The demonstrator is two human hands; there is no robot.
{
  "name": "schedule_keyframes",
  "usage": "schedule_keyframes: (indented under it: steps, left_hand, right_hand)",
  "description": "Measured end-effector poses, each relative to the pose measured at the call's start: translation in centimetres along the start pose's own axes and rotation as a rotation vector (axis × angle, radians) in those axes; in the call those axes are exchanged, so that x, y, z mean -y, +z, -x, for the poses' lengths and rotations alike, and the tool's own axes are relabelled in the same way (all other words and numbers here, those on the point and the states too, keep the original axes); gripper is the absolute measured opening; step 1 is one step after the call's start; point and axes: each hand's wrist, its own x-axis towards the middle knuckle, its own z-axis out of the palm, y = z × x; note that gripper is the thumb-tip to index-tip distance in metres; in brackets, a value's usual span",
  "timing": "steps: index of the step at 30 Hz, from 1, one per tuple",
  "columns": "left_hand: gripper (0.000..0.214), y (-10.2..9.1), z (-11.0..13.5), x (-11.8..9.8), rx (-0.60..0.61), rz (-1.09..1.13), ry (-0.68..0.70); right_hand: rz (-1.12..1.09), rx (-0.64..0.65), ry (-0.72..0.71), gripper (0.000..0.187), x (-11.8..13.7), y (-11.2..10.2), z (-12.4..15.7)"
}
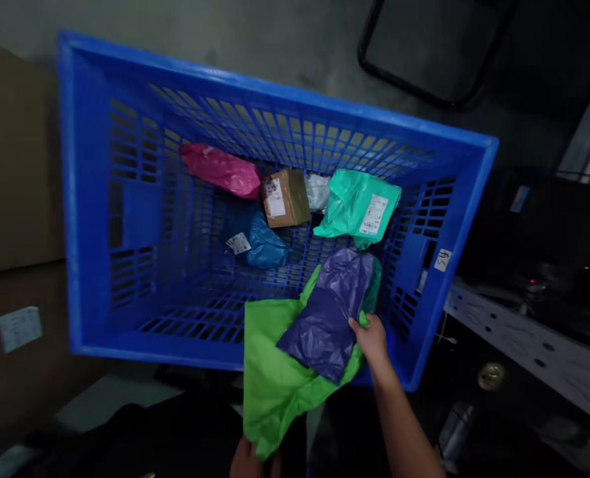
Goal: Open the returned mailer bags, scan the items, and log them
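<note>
Over the front edge of a blue plastic crate [275,89], my right hand [373,340] pinches the side of a purple mailer bag [319,325] together with a bit of green plastic. Beneath the purple bag spreads a bright green mailer bag [270,358]. My left hand [251,459], at the bottom edge of the view, grips the green bag's lower corner. Inside the crate lie a turquoise mailer bag [349,206] with a white label, a small brown cardboard box [292,199], a pink bag [222,171], a blue bag [265,245] and a pale clear bag [317,191].
Large cardboard boxes [16,166] stand left of the crate. A black metal frame [409,76] rests on the grey floor behind it. To the right, a white perforated strip [534,345] runs through a dark area with items hard to make out.
</note>
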Motion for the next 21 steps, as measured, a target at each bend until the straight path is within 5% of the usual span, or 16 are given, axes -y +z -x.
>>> schedule_keyframes:
  steps: [3, 6, 10, 12, 14, 17, 19, 21]
  left_hand:
    - [0.026, -1.6, -0.9, -1.4, -0.053, 0.033, -0.052]
    - [0.02, -4.4, -4.4, -2.8, -0.205, 0.036, -0.087]
    - [0.018, -7.7, -16.3, -3.5, -0.339, 0.029, 0.035]
    - [0.019, -7.8, -25.0, -3.7, -0.218, -0.065, 0.086]
    - [0.019, -6.0, -34.1, -3.8, 0.102, -0.238, 0.118]
    - [0.019, -0.5, -45.2, -3.7, 0.29, -0.211, 0.214]
    - [0.019, 3.5, -49.4, -3.1, 0.347, -0.165, 0.248]
    - [0.029, 6.6, -50.8, -2.3, 0.362, -0.111, 0.236]
  right_hand:
    - [0.05, -0.103, 0.008, 0.052, 0.5, -3.4, 2.7]
    - [0.142, -0.187, 0.05, 0.067, -0.4, -6.5, 4.8]
    - [0.171, -0.256, 0.074, 0.078, -2.6, -8.6, 6.2]
    - [0.135, -0.28, 0.114, 0.083, -3.6, -8.6, 6.5]
    - [0.112, -0.308, 0.162, 0.088, -4.6, -8.1, 6.5]
    - [0.08, -0.356, 0.182, 0.091, -6.2, -7.1, 6.1]
    - [0.04, -0.394, 0.187, 0.089, -7.0, -6.5, 5.6]
    - [0.002, -0.402, 0.206, 0.087, -7.5, -6.1, 5.0]
